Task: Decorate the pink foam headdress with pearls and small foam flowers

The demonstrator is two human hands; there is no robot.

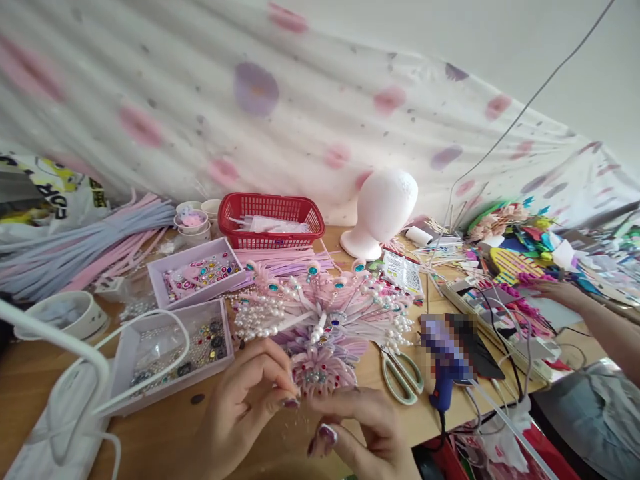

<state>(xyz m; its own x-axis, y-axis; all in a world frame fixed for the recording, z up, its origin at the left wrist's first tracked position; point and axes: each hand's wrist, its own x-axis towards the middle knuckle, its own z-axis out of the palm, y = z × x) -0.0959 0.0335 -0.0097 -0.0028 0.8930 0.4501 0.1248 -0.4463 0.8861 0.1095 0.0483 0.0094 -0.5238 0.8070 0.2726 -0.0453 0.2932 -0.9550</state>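
My left hand (245, 397) and my right hand (367, 427) meet at the near edge of the wooden table (165, 437). Both pinch a pink fan-shaped flower piece with a beaded centre (320, 371). Just behind it lies a large pink headdress (325, 303) with pearl sprays and teal gems. My left thumb and forefinger press the piece's left edge. My right fingers curl round its lower side.
Two lilac trays of gems (200, 273) (175, 350) sit left, a red basket (270, 219) and white foam head (383, 210) behind. Scissors (400, 373), a blue glue gun (443, 363) and cables lie right. Another person's hand (555, 290) reaches over coloured scraps.
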